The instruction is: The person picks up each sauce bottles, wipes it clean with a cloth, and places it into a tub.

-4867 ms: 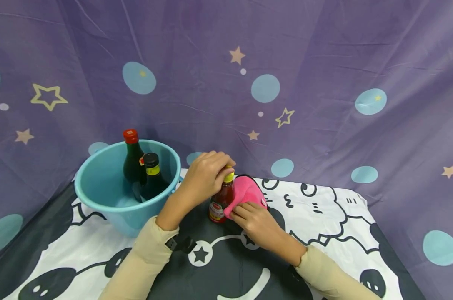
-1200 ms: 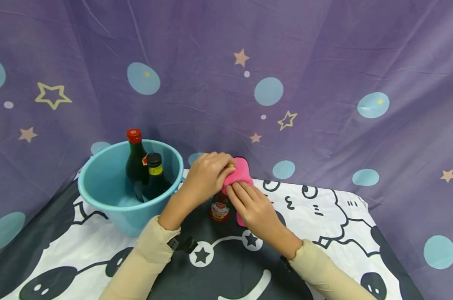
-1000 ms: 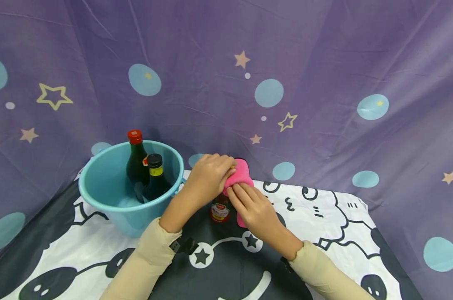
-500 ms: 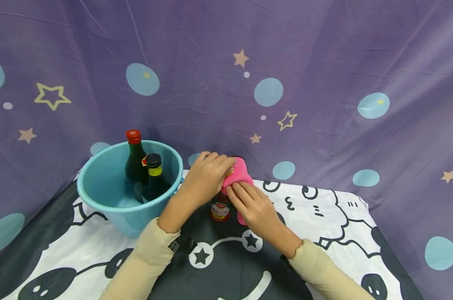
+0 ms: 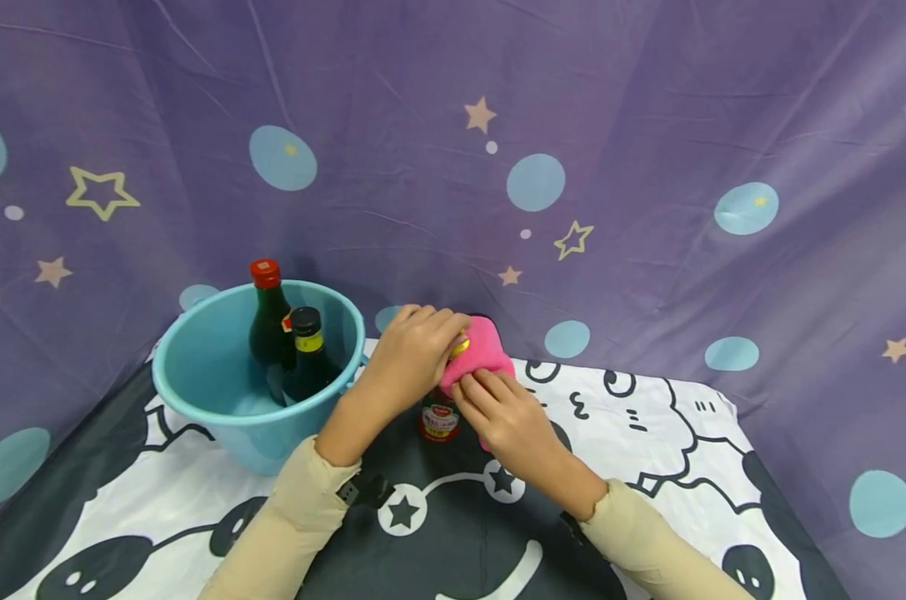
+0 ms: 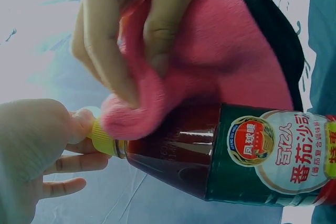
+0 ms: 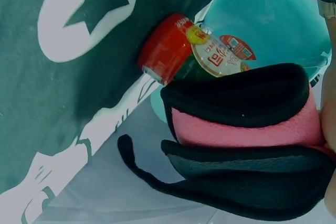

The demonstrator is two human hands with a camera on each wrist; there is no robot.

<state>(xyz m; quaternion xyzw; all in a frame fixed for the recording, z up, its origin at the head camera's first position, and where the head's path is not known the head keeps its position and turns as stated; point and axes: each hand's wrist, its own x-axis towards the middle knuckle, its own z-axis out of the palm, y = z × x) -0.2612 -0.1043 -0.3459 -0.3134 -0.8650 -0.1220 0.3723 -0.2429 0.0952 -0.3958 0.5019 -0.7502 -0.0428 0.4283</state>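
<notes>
A ketchup bottle [image 5: 440, 422] with a yellow cap [image 6: 102, 137] stands upright on the table. My left hand [image 5: 413, 350] pinches that cap between thumb and fingers, some fingers stretched past it in the left wrist view. My right hand [image 5: 511, 421] grips a pink cloth with black edging [image 5: 484, 343], its fingertips pressing a fold against the bottle's neck just below the cap. Seen from the right wrist, the cloth [image 7: 247, 129] hangs in folds with its black trim outward, hiding the bottle's upper part. The bottle's red base [image 7: 165, 51] stays visible there.
Left of the hands stands a light blue bucket [image 5: 235, 425], close by my left wrist. Inside it are a dark bottle with a red cap [image 5: 267, 329] and a shorter one with a black cap [image 5: 307, 371]. A purple patterned curtain [image 5: 392, 150] hangs behind the table.
Since the earliest frame, my right hand has raised the cloth from the bottle's side to its neck. In the last half second the cloth has shifted slightly, showing more yellow cap. The left hand stays put.
</notes>
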